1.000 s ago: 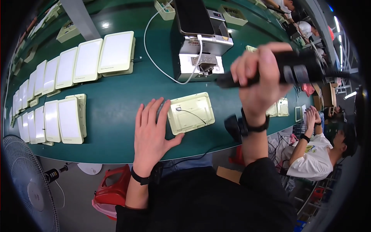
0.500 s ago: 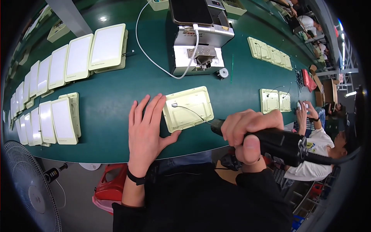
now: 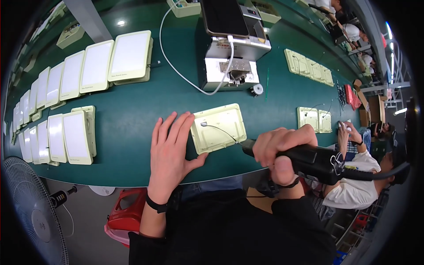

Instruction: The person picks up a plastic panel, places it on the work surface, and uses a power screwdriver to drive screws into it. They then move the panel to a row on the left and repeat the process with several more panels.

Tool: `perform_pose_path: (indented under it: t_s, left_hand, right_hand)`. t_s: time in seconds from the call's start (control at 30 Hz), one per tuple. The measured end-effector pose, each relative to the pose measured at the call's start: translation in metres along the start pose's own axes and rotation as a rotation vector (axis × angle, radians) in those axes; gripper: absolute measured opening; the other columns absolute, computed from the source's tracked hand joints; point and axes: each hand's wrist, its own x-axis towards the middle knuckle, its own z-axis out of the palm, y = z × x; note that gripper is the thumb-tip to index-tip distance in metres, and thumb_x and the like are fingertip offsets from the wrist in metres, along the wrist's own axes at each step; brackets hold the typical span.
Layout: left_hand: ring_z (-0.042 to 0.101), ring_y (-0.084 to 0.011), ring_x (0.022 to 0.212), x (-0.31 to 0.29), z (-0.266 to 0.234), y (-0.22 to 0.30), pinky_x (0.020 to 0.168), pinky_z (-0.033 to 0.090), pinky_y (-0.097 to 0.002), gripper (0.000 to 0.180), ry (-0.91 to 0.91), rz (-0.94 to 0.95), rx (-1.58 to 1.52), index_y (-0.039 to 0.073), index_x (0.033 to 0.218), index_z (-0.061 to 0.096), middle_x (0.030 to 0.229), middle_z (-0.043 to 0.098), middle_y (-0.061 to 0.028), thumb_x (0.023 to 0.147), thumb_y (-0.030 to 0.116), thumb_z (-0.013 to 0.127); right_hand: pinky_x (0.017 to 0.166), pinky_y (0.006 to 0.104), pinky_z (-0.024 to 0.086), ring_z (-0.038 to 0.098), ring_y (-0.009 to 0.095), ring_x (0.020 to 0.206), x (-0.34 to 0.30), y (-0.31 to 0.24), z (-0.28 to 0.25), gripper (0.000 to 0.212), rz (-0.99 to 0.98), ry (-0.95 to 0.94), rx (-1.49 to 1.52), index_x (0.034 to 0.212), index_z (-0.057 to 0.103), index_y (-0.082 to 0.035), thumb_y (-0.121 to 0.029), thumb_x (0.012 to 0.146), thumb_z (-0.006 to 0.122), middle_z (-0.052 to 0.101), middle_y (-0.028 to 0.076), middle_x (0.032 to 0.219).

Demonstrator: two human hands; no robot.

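Observation:
A pale yellow-green plastic housing (image 3: 221,119) lies tilted on the green worktable, its ribbed inner side facing up. A thin dark wire (image 3: 224,131) arcs across it from a small slot to the lower right corner. My left hand (image 3: 170,148) rests flat beside its left edge, fingers spread, with the thumb at the near corner. In my right hand (image 3: 282,145) is a black corded electric screwdriver (image 3: 316,164), gripped from above with the fingers wrapped round its body. It lies nearly level, its tip at the housing's lower right corner. Whether a screw is there is too small to tell.
Overlapping white-faced panels (image 3: 130,55) stand in two rows at left. A silver-black machine (image 3: 229,66) with a phone (image 3: 224,17) on top is beyond the housing. More housings (image 3: 308,118) lie at right, near a co-worker's hands (image 3: 348,132). A fan (image 3: 37,221) stands lower left.
The whole view has shifted slightly, so the table's things appear a little lower and further right. My left hand stays beside the housing and the screwdriver's tip stays at its corner.

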Motion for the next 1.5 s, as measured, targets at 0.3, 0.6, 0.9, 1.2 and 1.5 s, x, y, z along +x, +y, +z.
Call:
perform_pose_path:
  t_s: [0.3, 0.6, 0.9, 1.2, 1.5]
  left_hand:
    - [0.052, -0.0330, 0.131, -0.001, -0.004, 0.001, 0.124, 0.032, -0.0546, 0.091, 0.036, 0.038, 0.006, 0.005, 0.145, 0.053, 0.138, 0.058, -0.0108, 0.067, 0.032, 0.091]
    - [0.050, -0.0325, 0.131, -0.005, -0.003, -0.006, 0.124, 0.031, -0.0564, 0.100, -0.014, -0.001, -0.018, 0.008, 0.151, 0.049, 0.137, 0.055, -0.0106, 0.065, 0.036, 0.092]
    - [0.049, -0.0301, 0.136, -0.006, -0.001, -0.008, 0.126, 0.029, -0.0551, 0.097, -0.017, 0.059, -0.016, 0.016, 0.152, 0.050, 0.145, 0.056, -0.0037, 0.067, 0.040, 0.091]
    - [0.048, -0.0311, 0.136, -0.005, -0.004, -0.004, 0.125, 0.028, -0.0556, 0.084, -0.022, 0.069, -0.012, 0.032, 0.147, 0.059, 0.145, 0.055, -0.0049, 0.070, 0.037, 0.090]
    - [0.049, -0.0356, 0.133, -0.007, -0.005, -0.005, 0.124, 0.028, -0.0603, 0.077, -0.032, 0.113, 0.083, 0.042, 0.144, 0.063, 0.142, 0.055, -0.0131, 0.072, 0.037, 0.089]
  right_hand:
    - [0.050, 0.0345, 0.044, 0.046, 0.015, 0.049, 0.132, 0.006, 0.025, 0.011, -0.335, 0.235, -0.120, 0.104, 0.050, -0.005, -0.012, 0.101, 0.058, 0.047, 0.004, 0.066]
    - [0.048, 0.0339, 0.042, 0.045, 0.015, 0.048, 0.079, 0.008, 0.023, 0.011, -0.242, 0.063, 0.085, 0.105, 0.050, -0.005, -0.012, 0.101, 0.058, 0.050, 0.004, 0.067]
    - [0.047, 0.0336, 0.044, 0.050, 0.016, 0.048, 0.004, -0.019, 0.052, 0.036, 0.042, -0.051, 0.014, 0.108, 0.045, -0.010, -0.029, 0.099, 0.074, 0.054, 0.003, 0.067]
    - [0.049, 0.0330, 0.045, 0.051, 0.016, 0.049, -0.003, -0.008, 0.053, 0.040, 0.142, 0.003, 0.020, 0.104, 0.043, -0.010, -0.031, 0.098, 0.077, 0.052, 0.004, 0.064]
    - [0.050, 0.0332, 0.045, 0.049, 0.016, 0.049, -0.011, 0.007, 0.049, 0.036, 0.006, -0.067, 0.057, 0.102, 0.044, -0.009, -0.027, 0.099, 0.075, 0.052, 0.004, 0.063]
